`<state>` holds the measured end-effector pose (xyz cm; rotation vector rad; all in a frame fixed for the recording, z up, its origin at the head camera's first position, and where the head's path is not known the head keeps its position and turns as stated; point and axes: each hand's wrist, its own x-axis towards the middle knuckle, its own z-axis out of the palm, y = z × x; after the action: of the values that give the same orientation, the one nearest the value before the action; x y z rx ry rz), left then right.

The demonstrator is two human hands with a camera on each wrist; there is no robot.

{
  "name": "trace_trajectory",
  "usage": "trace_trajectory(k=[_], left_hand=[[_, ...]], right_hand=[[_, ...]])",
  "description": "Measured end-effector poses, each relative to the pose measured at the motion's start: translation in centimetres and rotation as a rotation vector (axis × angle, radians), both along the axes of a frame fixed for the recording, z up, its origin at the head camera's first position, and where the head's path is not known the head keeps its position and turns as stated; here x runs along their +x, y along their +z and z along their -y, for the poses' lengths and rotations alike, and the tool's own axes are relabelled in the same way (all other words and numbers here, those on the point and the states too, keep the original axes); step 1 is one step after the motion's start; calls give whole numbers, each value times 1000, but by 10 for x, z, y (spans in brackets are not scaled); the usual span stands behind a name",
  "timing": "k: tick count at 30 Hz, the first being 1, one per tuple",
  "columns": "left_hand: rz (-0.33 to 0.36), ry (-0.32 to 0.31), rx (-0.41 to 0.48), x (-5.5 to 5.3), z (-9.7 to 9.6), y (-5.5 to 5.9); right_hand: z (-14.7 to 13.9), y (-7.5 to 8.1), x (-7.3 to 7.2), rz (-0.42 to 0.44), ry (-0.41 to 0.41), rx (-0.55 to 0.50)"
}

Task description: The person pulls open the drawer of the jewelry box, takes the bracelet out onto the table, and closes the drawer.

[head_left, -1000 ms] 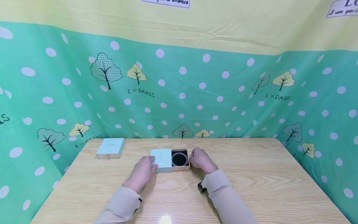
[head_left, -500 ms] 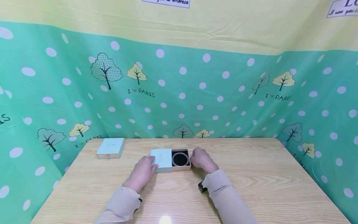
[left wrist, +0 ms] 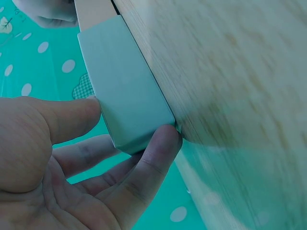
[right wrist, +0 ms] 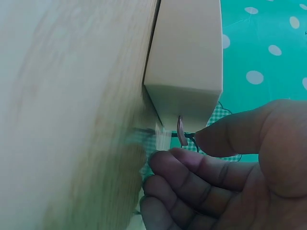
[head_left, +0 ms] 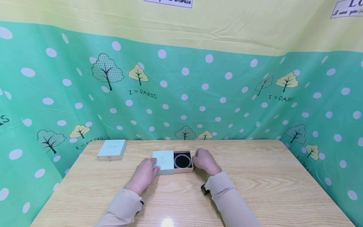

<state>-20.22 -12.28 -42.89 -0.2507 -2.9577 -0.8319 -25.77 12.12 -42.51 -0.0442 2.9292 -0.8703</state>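
Observation:
A pale blue box sleeve (head_left: 165,161) lies flat on the table. From its right side a cream drawer (right wrist: 184,48) stands partly drawn out, with a dark lining. Inside the drawer rests a translucent bangle (head_left: 175,161). My left hand (head_left: 143,175) grips the sleeve's left end, thumb on one side and fingers on the end and the other side, seen in the left wrist view. My right hand (head_left: 206,163) is beside the drawer's end, fingers loosely curled. In the right wrist view, a small brown pull tab (right wrist: 181,130) hangs close to thumb and forefinger and looks free of them.
Another pale blue box (head_left: 112,149), closed, sits at the table's back left. The wooden table (head_left: 269,183) stretches to both sides. A green and yellow patterned curtain (head_left: 198,78) hangs behind and around it.
The drawer has slid slightly to the right out of the sleeve since the first frame. My right hand has risen a little just now. The left hand holds its place.

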Motion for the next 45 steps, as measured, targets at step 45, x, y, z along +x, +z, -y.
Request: trace_trajectory(k=[45], left_hand=[[14,-4,-3,1,0,2]], right_hand=[[21,0,5,-335,221,115]])
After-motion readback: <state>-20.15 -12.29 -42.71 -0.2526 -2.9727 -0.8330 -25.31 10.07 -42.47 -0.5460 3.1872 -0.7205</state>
